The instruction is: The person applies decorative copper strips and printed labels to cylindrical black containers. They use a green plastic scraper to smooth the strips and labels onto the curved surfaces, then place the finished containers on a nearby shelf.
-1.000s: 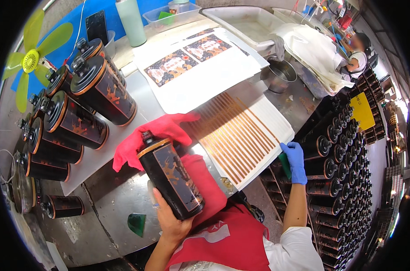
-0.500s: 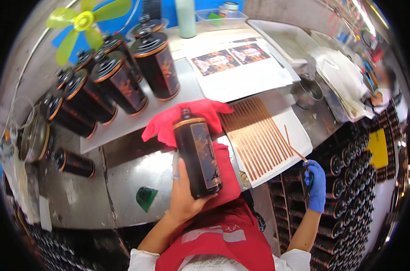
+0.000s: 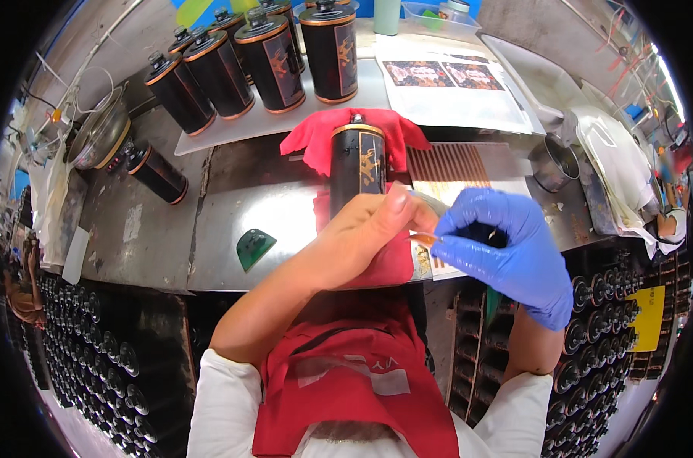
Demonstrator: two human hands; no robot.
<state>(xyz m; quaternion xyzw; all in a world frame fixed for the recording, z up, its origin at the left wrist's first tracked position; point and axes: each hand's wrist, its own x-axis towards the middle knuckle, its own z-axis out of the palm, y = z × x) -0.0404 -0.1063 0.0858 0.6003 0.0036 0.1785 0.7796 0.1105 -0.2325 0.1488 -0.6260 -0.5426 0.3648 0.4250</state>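
Bare, my left hand (image 3: 373,225) is raised in front of me, with thumb and fingers closed at one end of a short copper-coloured strip (image 3: 423,239). My right hand (image 3: 507,248), in a blue glove, pinches the strip's other end between thumb and forefinger. Just beyond my left hand stands a black bottle (image 3: 359,159) with a copper rim and a decorated front panel; its lower part is hidden. Red cloth (image 3: 308,145) lies behind the bottle, with more under it. A sheet of copper strips (image 3: 457,164) lies to the right, partly covered by the glove.
Several finished-looking black bottles (image 3: 270,65) stand on a grey board at the back. One small black bottle (image 3: 159,174) leans at left. A green scraper (image 3: 253,248) lies near the front edge. Printed sheets (image 3: 446,84) and a metal pot (image 3: 554,164) sit at right. Bottle racks (image 3: 95,343) fill the space below.
My left hand has let go of the bottle, which now stands upright on the table. My right hand has brought a copper strip from the right to my left hand. The view has shifted.
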